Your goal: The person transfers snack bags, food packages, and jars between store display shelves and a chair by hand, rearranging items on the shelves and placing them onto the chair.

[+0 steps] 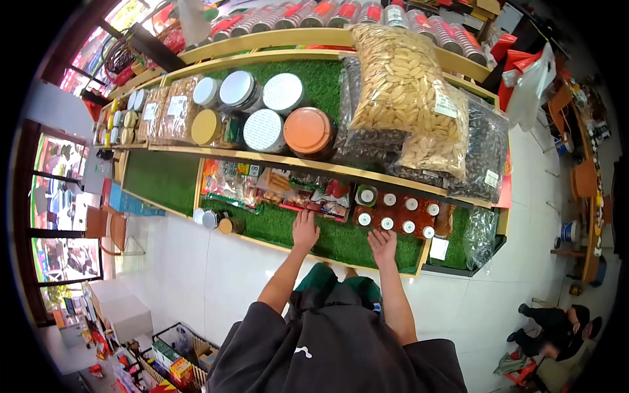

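Left hand [305, 230] spread at red-edged tray [331, 217] of packets [282, 185]; right hand [382, 246] spread beside jars [411, 204], seemingly red-filled.

The turf [331, 69] is bright green, edged by pale yellow wood [275, 40]. Of the 6 big lids [283, 92], 4 are whitish, 1 orange and 1 gold. The seeds [400, 72] are cream, the bags [485, 144] beside them near-black, the labels [445, 103] white. Below, 7 jars [399, 214] are red-brown and 1 is green, all with white caps [387, 223]. The tray [288, 207] has a red edge; the packs [226, 183] mix red, white and green. The shirt [334, 370] is charcoal with a white logo [303, 352], the floor [229, 288] white.
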### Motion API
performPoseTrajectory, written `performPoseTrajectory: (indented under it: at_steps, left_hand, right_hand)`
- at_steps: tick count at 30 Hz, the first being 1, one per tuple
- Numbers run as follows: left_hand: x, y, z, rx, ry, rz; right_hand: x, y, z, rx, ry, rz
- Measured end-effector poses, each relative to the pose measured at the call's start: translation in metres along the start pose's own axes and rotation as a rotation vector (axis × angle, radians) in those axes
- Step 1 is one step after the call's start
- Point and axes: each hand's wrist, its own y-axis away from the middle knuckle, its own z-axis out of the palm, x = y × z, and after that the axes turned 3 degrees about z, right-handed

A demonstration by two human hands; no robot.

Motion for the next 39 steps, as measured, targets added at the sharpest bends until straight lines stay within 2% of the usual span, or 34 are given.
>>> performPoseTrajectory:
  at_steps: [2,3,5,9,14,16,17,18,19,23,27,31,33,34,36,37,39]
  left_hand:
    - [0.008,-0.003,-0.018,-0.129,-0.108,0.109]
    - [0.008,-0.004,-0.020,-0.139,-0.109,0.095]
    - [0.012,-0.008,-0.020,-0.205,-0.214,0.203]
    - [0.022,-0.014,-0.009,-0.249,-0.218,0.185]
    - [0.015,-0.016,-0.005,-0.169,-0.093,0.186]
    - [0.011,-0.019,-0.003,-0.148,-0.029,0.349]
    - [0.012,-0.018,0.000,-0.150,-0.021,0.348]
    - [0.016,-0.018,0.006,-0.173,0.049,0.269]
    - [0.019,-0.018,0.009,-0.196,0.121,0.191]
    - [0.023,-0.003,0.002,-0.123,0.208,0.159]
    - [0.008,0.013,-0.015,-0.060,0.320,0.140]
    - [-0.023,0.034,-0.007,0.045,0.470,0.029]
    - [-0.049,0.051,0.001,0.038,0.537,-0.150]
    - [-0.064,0.059,0.008,0.053,0.544,-0.164]
    - [-0.094,0.077,0.020,-0.091,0.466,-0.347]
    - [-0.109,0.082,0.025,-0.083,0.475,-0.366]
    - [-0.132,0.093,0.030,-0.228,0.456,-0.499]
  right_hand:
    - [0.001,0.003,0.003,0.012,0.044,-0.016]
    - [0.000,0.007,0.005,0.010,0.046,-0.016]
    - [0.000,0.006,0.005,0.018,0.064,-0.011]
    - [-0.003,0.001,0.002,0.008,0.108,0.004]
    - [-0.005,0.006,0.003,0.016,0.108,0.029]
    - [0.004,0.005,-0.002,0.010,0.115,0.017]
    - [0.012,0.004,-0.003,-0.001,0.118,0.012]
    - [0.022,0.003,-0.001,0.003,0.124,0.006]
    - [0.034,0.002,0.003,0.015,0.203,0.088]
    - [0.079,-0.005,0.037,0.005,0.463,0.336]
    - [0.112,-0.048,0.064,-0.050,0.620,0.299]
    - [0.121,-0.075,0.080,0.058,0.539,0.315]
    - [0.125,-0.081,0.077,0.073,0.544,0.296]
    - [0.127,-0.081,0.079,0.099,0.531,0.288]
    - [0.128,-0.081,0.085,0.119,0.475,0.314]
    - [0.129,-0.083,0.087,0.122,0.403,0.347]
    - [0.131,-0.084,0.094,0.141,0.237,0.420]
